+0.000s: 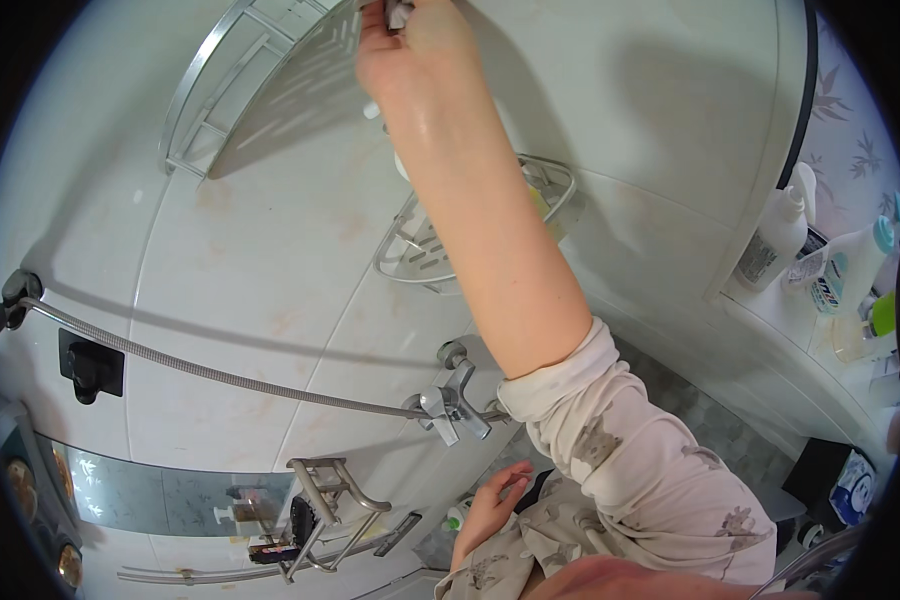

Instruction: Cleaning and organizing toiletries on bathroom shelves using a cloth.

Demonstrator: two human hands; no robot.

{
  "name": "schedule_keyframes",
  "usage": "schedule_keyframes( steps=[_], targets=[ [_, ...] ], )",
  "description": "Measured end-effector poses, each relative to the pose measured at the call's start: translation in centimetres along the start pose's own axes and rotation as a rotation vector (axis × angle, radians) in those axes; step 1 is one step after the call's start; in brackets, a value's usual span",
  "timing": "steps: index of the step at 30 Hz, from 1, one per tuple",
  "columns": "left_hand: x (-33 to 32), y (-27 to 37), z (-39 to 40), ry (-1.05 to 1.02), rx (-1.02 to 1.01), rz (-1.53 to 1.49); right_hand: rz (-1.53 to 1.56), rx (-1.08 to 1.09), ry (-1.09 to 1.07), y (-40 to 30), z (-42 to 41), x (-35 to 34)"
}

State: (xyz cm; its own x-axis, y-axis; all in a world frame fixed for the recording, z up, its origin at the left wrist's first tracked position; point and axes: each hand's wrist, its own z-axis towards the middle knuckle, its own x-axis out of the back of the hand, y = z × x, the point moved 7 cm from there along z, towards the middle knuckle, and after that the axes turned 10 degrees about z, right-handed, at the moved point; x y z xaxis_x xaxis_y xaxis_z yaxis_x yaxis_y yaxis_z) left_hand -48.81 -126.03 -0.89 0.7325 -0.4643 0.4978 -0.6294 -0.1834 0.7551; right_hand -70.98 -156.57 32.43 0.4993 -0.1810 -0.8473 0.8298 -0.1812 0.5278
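Observation:
My right arm reaches up across the view, its pale patterned sleeve (pixel 600 420) rolled to the elbow. At the top edge my right hand (pixel 390 56) is closed around a crumpled whitish thing (pixel 399 15), perhaps a cloth; the fingertips are cut off by the frame. Just left of this hand is a chrome corner shelf (pixel 182 86) on the tiled wall. Behind the forearm sits a lower wire corner basket (pixel 420 279), partly hidden, with something yellow (pixel 538 201) in it. Low beside my body, my left hand (pixel 489 506) hangs with loosely bent fingers and holds nothing.
A shower mixer (pixel 441 409) and its metal hose (pixel 195 366) cross the wall at left. Several bottles (pixel 772 236) stand on the right ledge. Below left are a metal rack (pixel 322 487) and a black wall socket (pixel 90 364). A black box (pixel 817 476) is at lower right.

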Motion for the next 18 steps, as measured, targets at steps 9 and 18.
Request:
schedule_keyframes(
  steps=[9, 18],
  targets=[
    [-0.7, 0.0, 1.2, -0.057, -0.091, -0.052, -0.032, 0.274, -0.462, -12.8, -7.8, 0.0],
    [-1.3, 0.7, 1.4, -0.147, -0.063, 0.069, -0.588, 0.004, -0.386, -4.9, -8.6, 5.5]
  ],
)
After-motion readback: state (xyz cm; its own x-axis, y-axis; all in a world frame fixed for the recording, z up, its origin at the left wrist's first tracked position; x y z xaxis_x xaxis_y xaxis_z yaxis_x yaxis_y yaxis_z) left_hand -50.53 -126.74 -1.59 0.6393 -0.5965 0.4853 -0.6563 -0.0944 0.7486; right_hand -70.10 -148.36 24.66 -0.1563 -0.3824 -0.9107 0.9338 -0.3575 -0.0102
